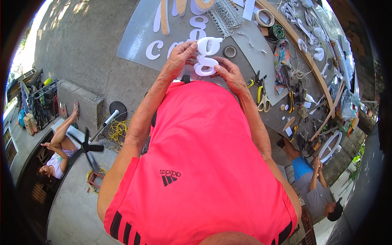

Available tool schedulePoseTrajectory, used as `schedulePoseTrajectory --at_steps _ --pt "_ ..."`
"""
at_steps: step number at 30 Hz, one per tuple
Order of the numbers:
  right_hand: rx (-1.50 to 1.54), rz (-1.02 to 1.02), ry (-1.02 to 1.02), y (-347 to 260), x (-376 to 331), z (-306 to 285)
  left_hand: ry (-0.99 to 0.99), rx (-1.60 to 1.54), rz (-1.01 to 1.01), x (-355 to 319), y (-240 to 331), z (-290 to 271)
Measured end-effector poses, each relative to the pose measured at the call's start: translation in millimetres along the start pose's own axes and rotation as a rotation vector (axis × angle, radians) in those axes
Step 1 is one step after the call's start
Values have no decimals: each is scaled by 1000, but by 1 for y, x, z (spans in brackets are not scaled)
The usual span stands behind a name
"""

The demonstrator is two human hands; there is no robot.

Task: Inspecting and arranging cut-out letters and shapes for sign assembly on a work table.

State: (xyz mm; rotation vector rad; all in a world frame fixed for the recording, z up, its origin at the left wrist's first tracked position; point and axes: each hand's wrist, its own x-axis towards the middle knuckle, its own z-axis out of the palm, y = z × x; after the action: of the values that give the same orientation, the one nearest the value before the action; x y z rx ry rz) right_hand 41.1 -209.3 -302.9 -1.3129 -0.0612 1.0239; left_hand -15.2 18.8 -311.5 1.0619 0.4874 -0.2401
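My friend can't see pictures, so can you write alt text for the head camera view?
Seen from above, a person in a bright pink shirt holds a white cut-out letter in the left hand and right hand, over a grey worktable. More white letters, scissors and tape rolls lie on it.

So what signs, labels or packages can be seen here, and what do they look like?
White cut-out sign letter with a looped tail: held in the left hand and right hand over the grey worktable.
White cut-out curved letter: flat on the pale grey sign panel, left of the hands.
Orange-and-white letter shapes: top of that panel.
No packages or screens show clearly.
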Motion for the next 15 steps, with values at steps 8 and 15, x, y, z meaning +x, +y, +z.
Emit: schedulePoseTrajectory --at_steps 8,15 --pt "2 -6 -6 1 -2 -1 -8 118 9 1 -3 0" --pt "4 6 11 1 -3 0 -18 141 7 -2 3 2"
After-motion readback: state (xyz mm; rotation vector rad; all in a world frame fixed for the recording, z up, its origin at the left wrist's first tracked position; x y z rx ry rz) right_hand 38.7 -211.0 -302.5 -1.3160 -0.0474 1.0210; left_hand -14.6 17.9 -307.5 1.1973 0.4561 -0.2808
